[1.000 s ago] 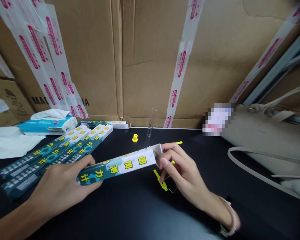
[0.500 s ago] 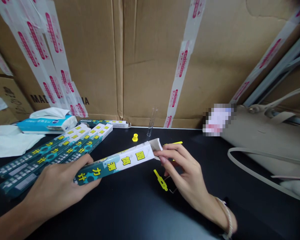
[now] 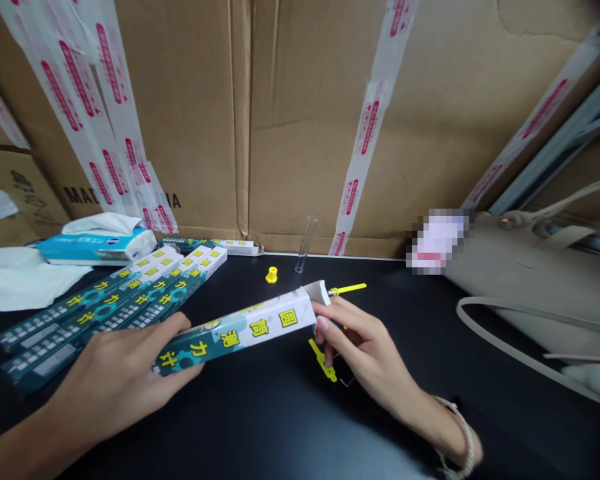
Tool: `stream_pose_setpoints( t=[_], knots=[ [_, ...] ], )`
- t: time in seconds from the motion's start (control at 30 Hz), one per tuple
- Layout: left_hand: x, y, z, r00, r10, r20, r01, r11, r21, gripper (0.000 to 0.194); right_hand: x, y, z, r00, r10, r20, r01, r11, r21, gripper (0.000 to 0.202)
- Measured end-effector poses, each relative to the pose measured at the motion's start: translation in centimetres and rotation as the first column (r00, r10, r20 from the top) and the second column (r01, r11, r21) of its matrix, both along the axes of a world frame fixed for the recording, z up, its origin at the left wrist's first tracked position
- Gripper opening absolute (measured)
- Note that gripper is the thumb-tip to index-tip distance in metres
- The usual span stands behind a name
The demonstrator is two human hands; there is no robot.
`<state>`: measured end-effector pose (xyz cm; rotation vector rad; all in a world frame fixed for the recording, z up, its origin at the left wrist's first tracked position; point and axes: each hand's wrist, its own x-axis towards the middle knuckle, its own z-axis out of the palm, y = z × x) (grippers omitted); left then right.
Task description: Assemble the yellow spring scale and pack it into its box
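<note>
My left hand (image 3: pixel 125 367) is wrapped round the lower end of a slim green-and-white carton (image 3: pixel 245 332) with yellow lettering, tilted up to the right. At its raised end a white flap (image 3: pixel 320 292) stands open. My right hand (image 3: pixel 370 343) is closed at that end, thumb and index finger pinching the carton's edge by the flap; what is inside cannot be seen. Below the right fingers lies a flat yellow plastic piece (image 3: pixel 324 363) with a thin wire hook near it. Behind the hand a yellow stick (image 3: pixel 351 289) pokes out, partly covered.
Several similar cartons (image 3: pixel 115 293) lie left, and another carton (image 3: pixel 235 247) by the cardboard wall (image 3: pixel 300 133). A yellow cap (image 3: pixel 271 275) and a clear tube (image 3: pixel 306 245) stand behind the held carton. Tissues (image 3: pixel 97 245) are at left, a grey bag (image 3: pixel 520 267) at right.
The carton has shifted slightly to the right in view, along with both hands. My right fingers have closed in more at its open end.
</note>
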<state>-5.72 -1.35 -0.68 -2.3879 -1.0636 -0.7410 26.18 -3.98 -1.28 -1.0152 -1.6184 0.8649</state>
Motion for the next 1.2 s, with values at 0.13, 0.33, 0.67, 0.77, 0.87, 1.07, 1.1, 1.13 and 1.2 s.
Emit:
stream_pose_setpoints(
  t=[0.13, 0.33, 0.67, 0.77, 0.87, 1.07, 1.1, 1.13, 1.2],
  knots=[
    [0.0, -0.1, 0.0, 0.999, 0.001, -0.047, 0.002, 0.997, 0.072, 0.020, -0.5, 0.0, 0.4, 0.988, 0.059, -0.141, -0.082, 0.982, -0.167, 0.032],
    [-1.3, -0.6, -0.3, 0.996, -0.007, -0.085, 0.025, 0.977, 0.212, 0.019, -0.4, -0.1, 1.6, 0.967, 0.045, -0.251, -0.117, 0.952, -0.281, 0.043],
    [-2.5, -0.2, 1.4, 0.999, 0.047, -0.012, -0.046, 0.997, 0.056, 0.050, 0.3, 0.0, 1.4, 0.959, -0.172, 0.226, 0.054, 0.892, 0.448, 0.011],
    [-2.0, 0.3, 1.7, 0.996, 0.088, -0.006, -0.087, 0.988, 0.127, 0.072, 0.2, -0.2, 1.3, 0.961, -0.107, 0.253, -0.011, 0.906, 0.423, 0.006],
    [-1.4, 0.4, 1.8, 0.991, 0.115, 0.069, -0.121, 0.988, 0.092, 0.071, -0.2, -0.4, 1.2, 0.965, -0.070, 0.254, -0.034, 0.923, 0.384, 0.016],
    [-1.5, 0.6, 1.2, 0.997, 0.022, 0.077, -0.025, 0.999, 0.036, 0.064, -0.5, -0.4, 0.9, 0.968, -0.005, 0.251, -0.089, 0.927, 0.363, 0.017],
    [-1.7, 0.7, 1.1, 0.997, 0.007, 0.073, -0.009, 1.000, 0.027, 0.062, -0.5, -0.4, 0.9, 0.965, -0.001, 0.264, -0.096, 0.929, 0.357, 0.016],
    [-1.8, 0.8, 1.0, 0.998, -0.006, 0.065, 0.006, 1.000, 0.011, 0.058, -0.5, -0.4, 0.9, 0.962, -0.010, 0.272, -0.091, 0.931, 0.354, 0.015],
    [-1.8, 1.0, 1.0, 0.998, -0.034, 0.048, 0.034, 0.999, -0.013, 0.049, -0.5, -0.5, 1.0, 0.962, -0.054, 0.268, -0.047, 0.934, 0.355, 0.015]
  ],
)
